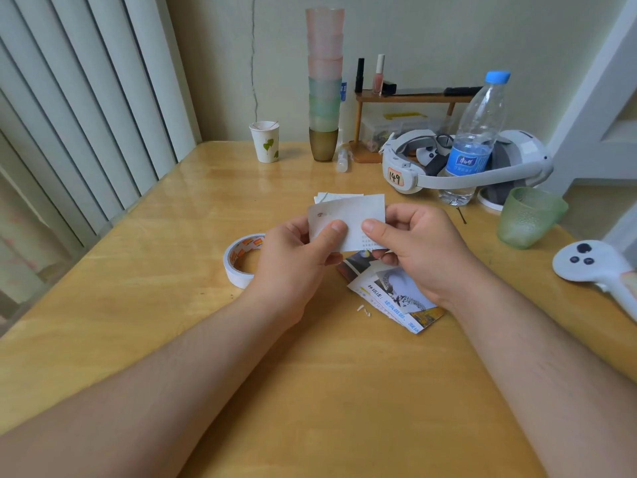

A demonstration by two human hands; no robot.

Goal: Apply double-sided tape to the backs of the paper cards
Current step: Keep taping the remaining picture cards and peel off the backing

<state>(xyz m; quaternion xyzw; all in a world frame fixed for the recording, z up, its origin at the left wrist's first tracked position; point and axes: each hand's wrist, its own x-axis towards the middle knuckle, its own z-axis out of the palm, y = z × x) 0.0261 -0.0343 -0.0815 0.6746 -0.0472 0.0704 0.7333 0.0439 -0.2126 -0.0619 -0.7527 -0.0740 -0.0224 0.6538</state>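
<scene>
Head view, left hand (296, 257) and right hand (413, 250) both pinching one card (348, 215); one tape roll (238, 260) beside

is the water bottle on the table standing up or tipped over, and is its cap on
Upright, cap on. The water bottle stands on its base on the table, in front of the white headset, with its blue cap at the top.

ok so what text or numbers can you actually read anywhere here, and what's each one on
"149": handwritten on an orange sticker on the white headset.
Water bottle: blue label with white characters, too blurred to read.
Printed cards lying on the table: blue and black characters, too small to read.
Held card: faint print near the right thumb, unreadable.
Tape roll: orange marks inside the core, unreadable.
</scene>
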